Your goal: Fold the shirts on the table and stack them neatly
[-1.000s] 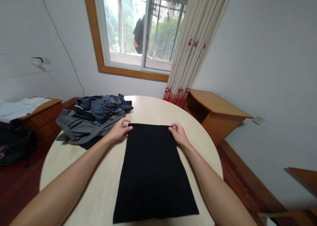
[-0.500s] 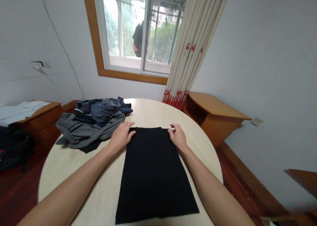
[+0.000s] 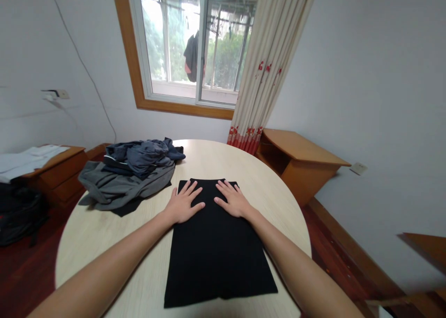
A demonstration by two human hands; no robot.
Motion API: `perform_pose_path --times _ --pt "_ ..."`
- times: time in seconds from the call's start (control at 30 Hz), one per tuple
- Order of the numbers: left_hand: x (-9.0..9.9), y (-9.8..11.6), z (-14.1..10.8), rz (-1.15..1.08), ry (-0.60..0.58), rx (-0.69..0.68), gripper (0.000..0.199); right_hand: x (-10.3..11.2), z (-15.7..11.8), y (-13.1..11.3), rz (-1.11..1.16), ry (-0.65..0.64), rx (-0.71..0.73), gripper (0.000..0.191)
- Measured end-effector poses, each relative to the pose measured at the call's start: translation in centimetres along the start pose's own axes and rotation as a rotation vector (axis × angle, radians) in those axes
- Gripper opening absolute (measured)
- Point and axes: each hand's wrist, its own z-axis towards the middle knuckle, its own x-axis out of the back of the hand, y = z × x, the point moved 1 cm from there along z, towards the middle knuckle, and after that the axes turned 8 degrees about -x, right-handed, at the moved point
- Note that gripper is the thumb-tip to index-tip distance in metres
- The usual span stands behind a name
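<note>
A black garment (image 3: 219, 257), folded into a flat panel, lies on the round pale wooden table (image 3: 132, 257). Its exact kind I cannot tell. Near its far left corner, my left hand (image 3: 183, 204) rests flat on the cloth with fingers spread. On the far right part, my right hand (image 3: 232, 200) also lies palm down, fingers apart. Neither hand grips anything. Bare cloth shows between the two thumbs. The palms hide parts of the garment's side edges.
A heap of grey and dark blue clothes (image 3: 135, 165) sits at the table's far left. Beyond the right rim stands a wooden cabinet (image 3: 303, 151), beside a patterned curtain (image 3: 268, 72). Papers (image 3: 31, 160) lie on drawers at left, above a black bag (image 3: 21, 211).
Both hands have left the garment's far corners and moved inward onto its top. Their fingers, curled at the edges before, are now spread flat on the cloth.
</note>
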Motion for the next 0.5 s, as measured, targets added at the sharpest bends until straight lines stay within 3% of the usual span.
perform_pose_path --times 0.23,0.4,0.5 --pt "0.1 -0.8 0.2 -0.018 -0.004 0.063 0.076 0.3 0.7 3.6 -0.012 0.067 -0.223 0.072" --pt "0.5 -0.6 -0.1 0.063 0.022 0.131 0.073 1.5 -0.4 3.8 0.017 0.267 -0.273 0.059" --pt "2.0 0.8 -1.6 0.067 -0.045 0.231 0.075 3.0 -1.7 3.6 0.084 0.242 -0.381 0.044"
